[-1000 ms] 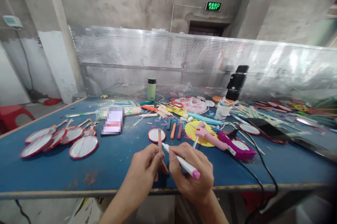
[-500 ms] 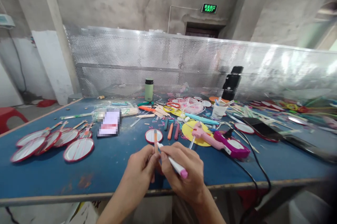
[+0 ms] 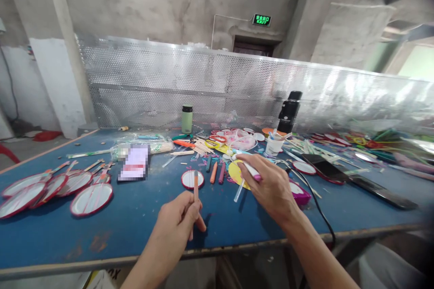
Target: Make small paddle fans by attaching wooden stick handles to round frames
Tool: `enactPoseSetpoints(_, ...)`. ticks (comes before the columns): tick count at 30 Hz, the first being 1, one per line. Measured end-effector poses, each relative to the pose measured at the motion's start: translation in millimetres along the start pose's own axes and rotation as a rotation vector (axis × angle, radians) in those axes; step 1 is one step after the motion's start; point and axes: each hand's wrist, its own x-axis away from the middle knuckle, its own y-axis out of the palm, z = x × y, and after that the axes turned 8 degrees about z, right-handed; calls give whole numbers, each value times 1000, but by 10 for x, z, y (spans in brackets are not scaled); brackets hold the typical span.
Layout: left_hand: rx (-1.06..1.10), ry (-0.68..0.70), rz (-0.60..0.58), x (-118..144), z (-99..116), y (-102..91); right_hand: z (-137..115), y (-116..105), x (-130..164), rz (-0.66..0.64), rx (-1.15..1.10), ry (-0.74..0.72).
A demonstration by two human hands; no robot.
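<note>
A thin stick (image 3: pixel 195 188) stands upright, pinched in the left hand (image 3: pixel 176 225) above the near edge of the blue table (image 3: pixel 142 221). The right hand (image 3: pixel 271 185), gripping a pink-capped pen (image 3: pixel 249 169), is over the yellow disc (image 3: pixel 233 172). Finished fans (image 3: pixel 91 198) lie far left; loose sticks remain.

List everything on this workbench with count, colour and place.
wooden stick: one, orange-tinted, upright in the left hand
marker: one, white with pink end, in the right hand
round fans: several, white with red rims, table left
small disc: one, white and red, beyond the stick
flask: one, green, table rear
cup: one, white, centre right
table: one, blue
left hand: near edge, centre
right hand: reaching forward, right of centre
</note>
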Motion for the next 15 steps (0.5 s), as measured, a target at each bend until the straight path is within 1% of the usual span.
enactPoseSetpoints(1,0,2,0,-2,-2,1,60,32,-28,-69,64,-44)
enactPoseSetpoints(3,-7,8,-2,-8,1,1,140,130,-88,-325,191,-121)
enactPoseSetpoints(4,-13,9,-4,-10,5,0,161,194,-121,-389,204,-149)
enactPoseSetpoints(8,-28,-3,-21,-10,32,-6,167,492,-237,-522,229,-217)
enactPoseSetpoints(11,-18,-12,-23,-4,34,-10,138,690,-257,-613,228,-264)
enactPoseSetpoints(15,4,-6,-26,-1,16,-12,124,839,-190,-681,222,-278)
